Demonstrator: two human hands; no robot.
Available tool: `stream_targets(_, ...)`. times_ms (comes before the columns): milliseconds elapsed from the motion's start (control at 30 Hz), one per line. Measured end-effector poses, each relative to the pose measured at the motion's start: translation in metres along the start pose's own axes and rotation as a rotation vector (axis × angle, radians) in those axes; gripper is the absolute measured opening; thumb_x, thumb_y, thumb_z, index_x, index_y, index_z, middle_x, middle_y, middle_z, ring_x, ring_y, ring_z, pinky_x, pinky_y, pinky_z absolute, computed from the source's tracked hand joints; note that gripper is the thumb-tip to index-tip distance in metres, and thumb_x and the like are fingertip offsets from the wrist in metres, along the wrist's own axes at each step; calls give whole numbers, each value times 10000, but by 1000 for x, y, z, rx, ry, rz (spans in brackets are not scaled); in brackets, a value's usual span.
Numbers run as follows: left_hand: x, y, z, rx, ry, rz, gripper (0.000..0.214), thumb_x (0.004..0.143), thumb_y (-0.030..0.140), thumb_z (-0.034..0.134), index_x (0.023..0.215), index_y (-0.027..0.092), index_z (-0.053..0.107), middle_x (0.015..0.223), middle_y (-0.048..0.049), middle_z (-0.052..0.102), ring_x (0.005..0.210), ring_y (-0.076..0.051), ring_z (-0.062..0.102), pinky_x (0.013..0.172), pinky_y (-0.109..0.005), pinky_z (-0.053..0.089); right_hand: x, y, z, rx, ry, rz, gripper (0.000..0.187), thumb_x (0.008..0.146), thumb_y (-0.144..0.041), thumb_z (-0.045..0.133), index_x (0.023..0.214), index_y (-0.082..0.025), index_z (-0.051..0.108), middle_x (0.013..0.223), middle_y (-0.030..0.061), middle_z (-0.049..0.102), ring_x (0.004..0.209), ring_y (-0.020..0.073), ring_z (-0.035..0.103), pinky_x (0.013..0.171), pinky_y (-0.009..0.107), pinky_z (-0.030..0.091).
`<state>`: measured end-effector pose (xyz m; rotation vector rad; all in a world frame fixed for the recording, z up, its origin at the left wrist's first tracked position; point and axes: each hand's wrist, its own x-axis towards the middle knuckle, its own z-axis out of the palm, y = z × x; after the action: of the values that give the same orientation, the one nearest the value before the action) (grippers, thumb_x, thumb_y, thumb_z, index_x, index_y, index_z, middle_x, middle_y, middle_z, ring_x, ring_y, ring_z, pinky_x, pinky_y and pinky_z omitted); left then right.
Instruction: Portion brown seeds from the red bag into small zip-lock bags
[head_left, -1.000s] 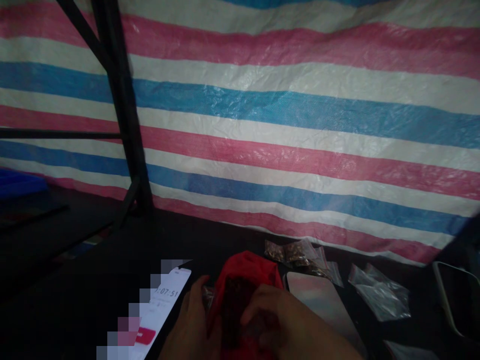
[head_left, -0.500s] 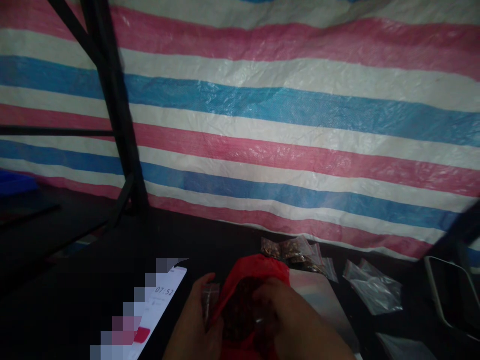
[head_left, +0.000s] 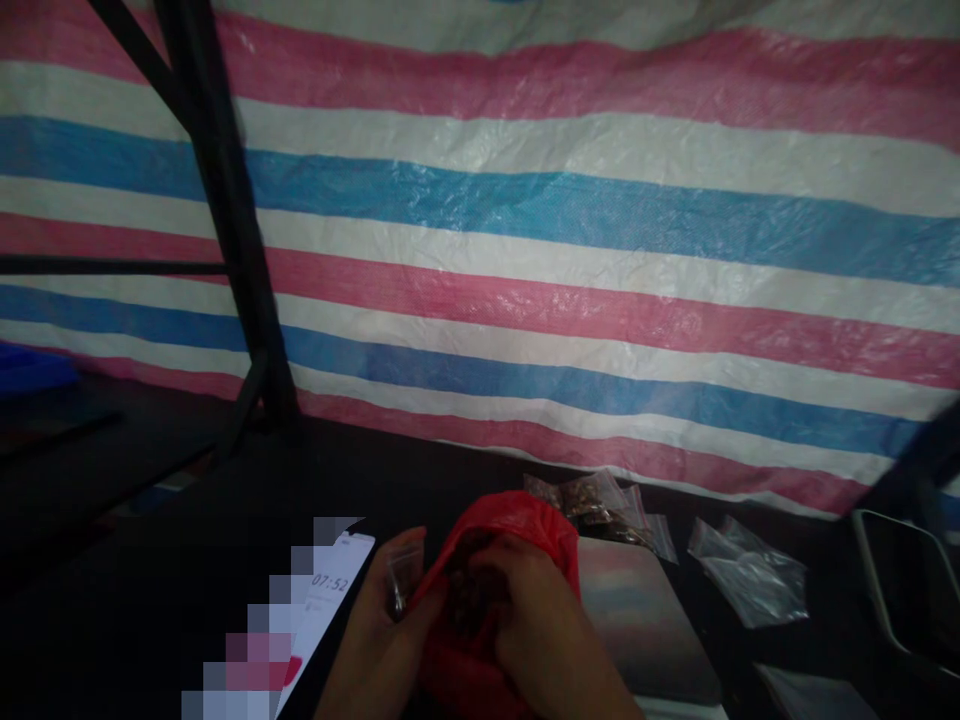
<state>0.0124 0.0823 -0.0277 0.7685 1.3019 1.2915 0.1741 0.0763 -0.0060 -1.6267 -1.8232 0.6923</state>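
1. At near centre: red bag [head_left: 547,525], mouth open, dark contents [head_left: 466,600] inside.
2. Compared with a half second ago: right hand [head_left: 532,595] shifted left, over the contents; small clear bag [head_left: 403,575] tilted differently in left hand [head_left: 379,630]. By judgement: handling of the contents in progress.
3. Left fingers: closed about the small clear bag, thumb by the red rim. Right fingers: curled into the contents, tips hidden; cannot tell whether clamped.
4. Right: silver flat-topped object [head_left: 645,620], left edge covered by the red bag; filled clear bags [head_left: 585,495] beyond; flat clear bags [head_left: 754,575] and dark-screened device [head_left: 911,590] farther right.
5. Left: lit phone [head_left: 326,590].
6. Obstruction: right hand, blocking view of the contents.
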Motion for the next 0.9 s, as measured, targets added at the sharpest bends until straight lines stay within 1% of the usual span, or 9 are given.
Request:
stream_targets(167, 3, -1, -3, 47, -129, 64, 712, 773, 423, 814, 1403, 237, 541, 1258, -101, 739, 1176, -327, 747, 917, -416, 639, 7, 11, 7, 185, 26, -17, 666, 686, 44, 508, 1218, -232, 797, 1281, 75, 785, 1240, 268, 711, 1071, 365, 540)
stream_targets(300, 1, 3, 0, 113, -97, 175, 694, 789, 434, 769, 1421, 253, 547, 1291, -89, 741, 1198, -318, 738, 961, -413, 619, 7, 16, 2, 326, 38, 26, 540, 758, -22, 582, 1221, -221, 776, 1257, 93, 789, 1185, 286, 738, 1056, 410, 558)
stream_targets(367, 2, 2, 1, 174, -72, 215, 623, 775, 436, 757, 1345, 236, 606, 1234, -85, 759, 1162, -318, 747, 959, -411, 616, 6, 12, -7, 412, -10, 25, 493, 782, -50, 598, 1216, -220, 760, 1242, 87, 791, 1160, 271, 746, 1045, 407, 560)
stream_targets(467, 6, -4, 2, 255, -119, 283, 428, 780, 444, 753, 1145, 234, 675, 1069, -63, 773, 1058, -299, 755, 897, -375, 624, 2, 0, -24, 554, -85, -27, 454, 781, -55, 581, 1167, -232, 743, 1193, 51, 795, 1133, 231, 749, 1028, 363, 558)
stream_targets(567, 6, -9, 2, 293, -169, 360, 335, 844, 468, 712, 1089, 241, 680, 1037, -57, 749, 991, -274, 740, 862, -363, 620, -2, -12, -35, 641, -108, -70, 406, 808, -78, 581, 1139, -257, 731, 1152, 24, 789, 1099, 209, 751, 1005, 336, 561)
stream_targets(667, 6, -11, 0, 341, -155, 383, 355, 867, 492, 693, 1109, 232, 684, 1034, -67, 734, 948, -275, 730, 834, -380, 616, -7, -20, -34, 583, -77, -105, 462, 817, -76, 595, 1199, -296, 734, 1193, 9, 765, 1119, 203, 737, 1025, 342, 554)
stream_targets(767, 8, -14, -2, 365, -142, 384, 360, 840, 421, 710, 1142, 229, 674, 1055, -77, 727, 957, -287, 728, 828, -395, 612, -9, -29, -27, 358, -31, -137, 504, 807, -37, 597, 1173, -338, 768, 1235, -2, 730, 1164, 200, 706, 1068, 348, 529)
stream_targets(833, 9, -17, -1, 342, -139, 409, 368, 810, 339, 690, 1161, 228, 669, 1128, -93, 721, 1049, -304, 721, 899, -429, 606, -9, -39, -23, 223, -44, -160, 522, 814, -5, 568, 1161, -335, 776, 1264, 8, 705, 1185, 204, 691, 1076, 352, 524)
stream_targets(900, 8, -20, 2, 327, -111, 445, 402, 785, 296, 668, 1181, 228, 671, 1197, -106, 706, 1143, -320, 698, 984, -468, 581, -8, -48, -21, 128, -50, -167, 578, 804, 28, 537, 1227, -306, 747, 1308, 40, 682, 1218, 228, 675, 1076, 377, 528)
